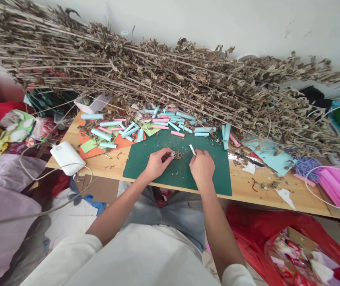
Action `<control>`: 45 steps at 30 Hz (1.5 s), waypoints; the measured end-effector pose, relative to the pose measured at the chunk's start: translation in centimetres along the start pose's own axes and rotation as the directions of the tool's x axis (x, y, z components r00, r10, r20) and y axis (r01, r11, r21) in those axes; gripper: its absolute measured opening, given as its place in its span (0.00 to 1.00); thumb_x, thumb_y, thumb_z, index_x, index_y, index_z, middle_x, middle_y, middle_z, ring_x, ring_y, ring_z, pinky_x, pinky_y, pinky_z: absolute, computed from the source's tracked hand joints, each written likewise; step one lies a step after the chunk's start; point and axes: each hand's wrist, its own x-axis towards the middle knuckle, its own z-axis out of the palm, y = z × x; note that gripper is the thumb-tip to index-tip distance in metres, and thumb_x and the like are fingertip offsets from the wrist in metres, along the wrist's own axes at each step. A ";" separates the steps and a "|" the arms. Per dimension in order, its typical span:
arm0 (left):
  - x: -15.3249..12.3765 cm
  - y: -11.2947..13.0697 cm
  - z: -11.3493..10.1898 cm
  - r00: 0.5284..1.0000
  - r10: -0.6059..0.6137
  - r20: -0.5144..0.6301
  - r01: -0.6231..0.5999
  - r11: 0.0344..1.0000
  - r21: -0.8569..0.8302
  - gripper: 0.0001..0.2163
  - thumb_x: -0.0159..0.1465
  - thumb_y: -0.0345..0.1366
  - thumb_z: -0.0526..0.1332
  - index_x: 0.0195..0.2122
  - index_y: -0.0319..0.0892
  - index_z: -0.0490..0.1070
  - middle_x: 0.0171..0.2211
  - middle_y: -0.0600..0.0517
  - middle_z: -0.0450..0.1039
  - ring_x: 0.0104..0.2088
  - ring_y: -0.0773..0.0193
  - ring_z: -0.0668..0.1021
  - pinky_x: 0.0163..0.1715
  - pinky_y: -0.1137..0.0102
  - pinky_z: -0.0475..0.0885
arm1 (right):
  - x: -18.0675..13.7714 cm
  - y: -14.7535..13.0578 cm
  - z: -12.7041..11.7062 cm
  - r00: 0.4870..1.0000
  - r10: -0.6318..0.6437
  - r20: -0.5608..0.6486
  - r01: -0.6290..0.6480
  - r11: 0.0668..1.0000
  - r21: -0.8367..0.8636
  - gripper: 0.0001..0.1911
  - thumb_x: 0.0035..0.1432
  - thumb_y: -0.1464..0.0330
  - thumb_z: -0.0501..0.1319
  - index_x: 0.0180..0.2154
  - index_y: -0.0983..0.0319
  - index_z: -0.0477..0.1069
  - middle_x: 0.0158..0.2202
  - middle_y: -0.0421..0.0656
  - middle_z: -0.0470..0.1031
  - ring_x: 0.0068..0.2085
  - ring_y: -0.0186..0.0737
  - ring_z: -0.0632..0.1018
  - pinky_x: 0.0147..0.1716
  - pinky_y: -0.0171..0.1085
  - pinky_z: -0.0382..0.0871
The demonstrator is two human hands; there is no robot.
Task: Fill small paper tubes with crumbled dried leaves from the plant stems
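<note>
Over a dark green cutting mat (214,174), my left hand (157,163) is closed with thumb and fingers pinched around a small light-blue paper tube (172,154); only its end shows. Crumbled dried leaves (178,154) lie in a little heap right beside those fingertips. My right hand (202,166) is wrapped round a short white stick (192,149), whose upper end sticks out past the thumb, tilted to the left. The two hands are apart, with the leaf heap between them. Behind the mat lie several rolled blue paper tubes (204,129) and pink paper tubes (177,134).
Long bundles of dried stalks (164,71) span the back of the wooden table (110,167). A white power bank (67,158) with a cable sits at the left edge. Toward the right are a black pen (255,161), blue paper (272,155) and purple yarn (307,167). A red bag (247,226) stands below.
</note>
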 end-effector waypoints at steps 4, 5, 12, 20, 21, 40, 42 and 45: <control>0.0 0.1 0.0 1.000 0.003 0.011 -0.003 1.000 -0.004 0.08 0.64 0.37 0.62 0.43 0.42 0.74 0.34 0.52 0.78 0.32 0.68 0.79 0.33 0.75 0.75 | 0.0 -1.4 -2.2 0.998 0.029 -0.061 -0.012 0.964 0.265 0.14 0.57 0.70 0.57 0.45 0.63 0.73 0.33 0.46 0.74 0.29 0.40 0.75 0.33 0.41 0.71; 0.0 0.1 -0.1 1.000 0.008 0.015 -0.008 1.000 0.000 0.08 0.65 0.38 0.62 0.43 0.42 0.73 0.34 0.52 0.78 0.32 0.68 0.79 0.33 0.75 0.75 | -0.2 -1.9 -2.9 0.997 0.044 -0.063 -0.015 0.918 0.396 0.13 0.58 0.68 0.58 0.44 0.62 0.74 0.33 0.44 0.75 0.27 0.38 0.75 0.32 0.39 0.72; 0.0 0.1 -0.2 1.000 0.014 0.021 -0.015 0.999 0.029 0.08 0.64 0.37 0.62 0.43 0.42 0.73 0.33 0.53 0.78 0.32 0.67 0.79 0.32 0.75 0.73 | -1.7 -5.4 -4.6 0.989 0.107 -0.100 0.025 0.550 0.835 0.10 0.62 0.60 0.60 0.39 0.60 0.71 0.31 0.41 0.74 0.27 0.34 0.78 0.29 0.35 0.76; -0.1 0.1 -0.2 1.000 0.018 0.026 -0.018 1.000 0.002 0.08 0.65 0.37 0.62 0.43 0.42 0.73 0.32 0.53 0.77 0.31 0.68 0.78 0.32 0.75 0.73 | -1.6 -5.9 -3.5 0.984 -0.031 -0.177 0.152 0.673 0.724 0.08 0.65 0.63 0.56 0.39 0.59 0.70 0.37 0.44 0.73 0.32 0.35 0.78 0.32 0.36 0.77; -0.1 0.1 -0.2 0.999 0.021 0.029 -0.021 1.000 0.002 0.08 0.65 0.37 0.62 0.43 0.42 0.73 0.32 0.53 0.77 0.30 0.68 0.77 0.32 0.75 0.73 | -1.5 -6.0 -3.7 0.976 -0.085 -0.202 0.202 0.708 0.677 0.06 0.64 0.64 0.57 0.38 0.59 0.70 0.38 0.44 0.73 0.34 0.36 0.78 0.33 0.36 0.77; 0.0 0.7 -0.3 0.999 0.013 0.040 -0.011 0.999 -0.049 0.06 0.65 0.36 0.62 0.41 0.42 0.73 0.32 0.53 0.77 0.30 0.68 0.78 0.32 0.75 0.72 | -0.9 -6.3 -4.7 0.914 -0.319 -0.250 0.404 0.768 0.497 0.05 0.64 0.70 0.55 0.38 0.58 0.69 0.37 0.45 0.74 0.37 0.38 0.75 0.35 0.37 0.73; 0.0 0.8 -0.4 0.999 0.017 0.046 -0.015 0.999 -0.053 0.06 0.65 0.36 0.62 0.41 0.42 0.73 0.33 0.53 0.78 0.30 0.69 0.78 0.33 0.75 0.72 | -0.8 -6.3 -4.6 0.913 -0.341 -0.223 0.408 0.763 0.503 0.05 0.63 0.71 0.55 0.38 0.59 0.69 0.37 0.45 0.73 0.37 0.37 0.75 0.35 0.36 0.73; 0.1 0.9 -0.4 0.998 0.020 0.057 -0.017 0.998 -0.052 0.06 0.65 0.36 0.61 0.41 0.42 0.74 0.34 0.53 0.78 0.32 0.68 0.78 0.34 0.75 0.72 | -0.6 -6.4 -4.4 0.916 -0.371 -0.152 0.393 0.758 0.520 0.05 0.64 0.71 0.55 0.37 0.59 0.69 0.38 0.45 0.73 0.37 0.36 0.75 0.36 0.35 0.73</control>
